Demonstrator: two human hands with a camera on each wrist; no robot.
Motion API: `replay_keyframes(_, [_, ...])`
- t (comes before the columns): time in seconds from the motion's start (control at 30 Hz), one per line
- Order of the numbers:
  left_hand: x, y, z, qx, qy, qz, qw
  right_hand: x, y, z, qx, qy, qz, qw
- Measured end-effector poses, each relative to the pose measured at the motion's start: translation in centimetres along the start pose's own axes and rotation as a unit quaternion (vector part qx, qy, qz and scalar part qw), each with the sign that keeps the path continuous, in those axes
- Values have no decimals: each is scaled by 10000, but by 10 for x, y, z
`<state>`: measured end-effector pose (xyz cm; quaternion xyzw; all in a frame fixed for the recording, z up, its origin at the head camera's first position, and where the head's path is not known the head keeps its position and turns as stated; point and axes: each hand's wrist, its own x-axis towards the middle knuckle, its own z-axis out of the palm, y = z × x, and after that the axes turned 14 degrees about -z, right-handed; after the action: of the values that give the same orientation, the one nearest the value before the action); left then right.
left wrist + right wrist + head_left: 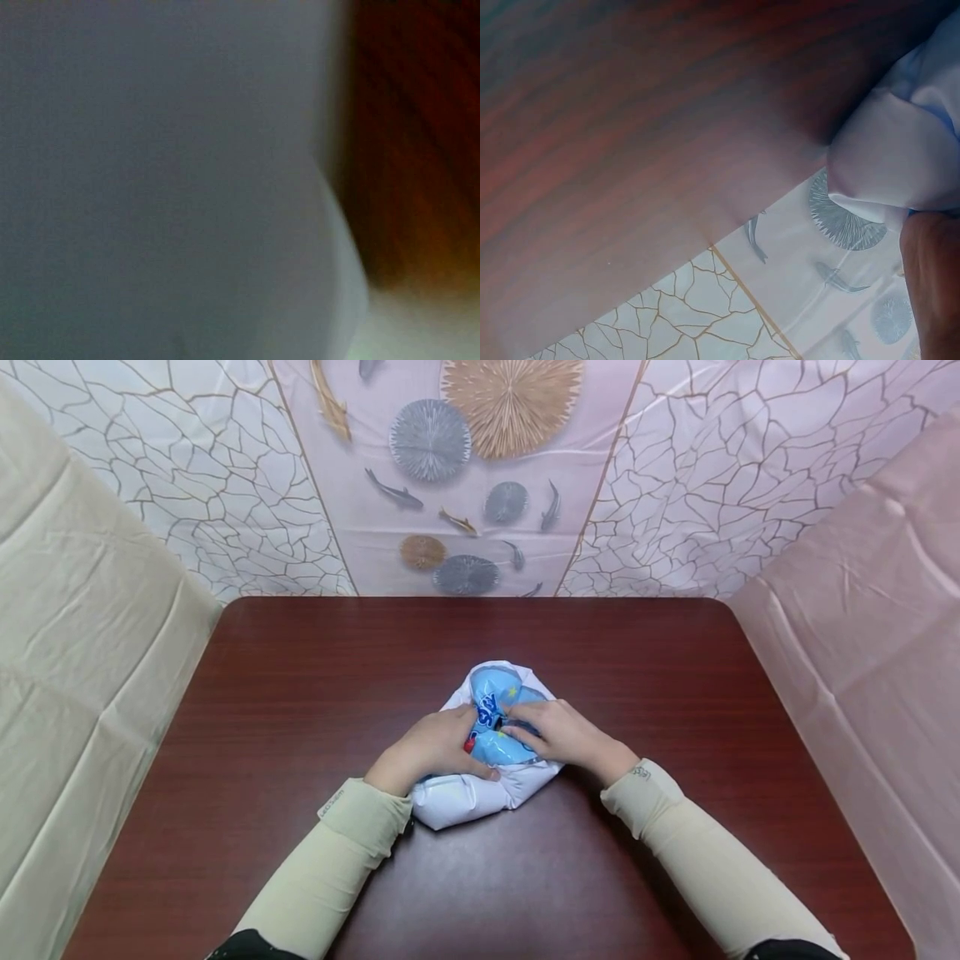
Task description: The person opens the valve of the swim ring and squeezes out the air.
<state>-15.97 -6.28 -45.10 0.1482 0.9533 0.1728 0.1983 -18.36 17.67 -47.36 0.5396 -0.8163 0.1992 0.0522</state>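
Note:
A puffy white plastic bag (465, 797) with a glossy blue printed middle lies on the table, its white edge folded outward around the blue part. From the left, my left hand (442, 743) grips it, thumb along the near white edge. My right hand (566, 735) holds the blue part from the right, thumb and fingers bent toward a small dark gap at the centre. Some fingertips are hidden in the folds. In the left wrist view a blurred pale surface fills most of the picture. White plastic (900, 150) shows at the right of the right wrist view.
The dark red-brown wooden table (300, 652) extends around the bag on all sides. Behind it hangs a patterned cloth (247, 485). Pale cloth walls (82, 635) close in the left and right sides.

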Motion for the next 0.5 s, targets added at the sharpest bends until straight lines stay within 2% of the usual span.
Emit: replay_keyframes(0.5, [2,0,3,300,-12,18,9995,1,0,1,5,11,-46,10000])
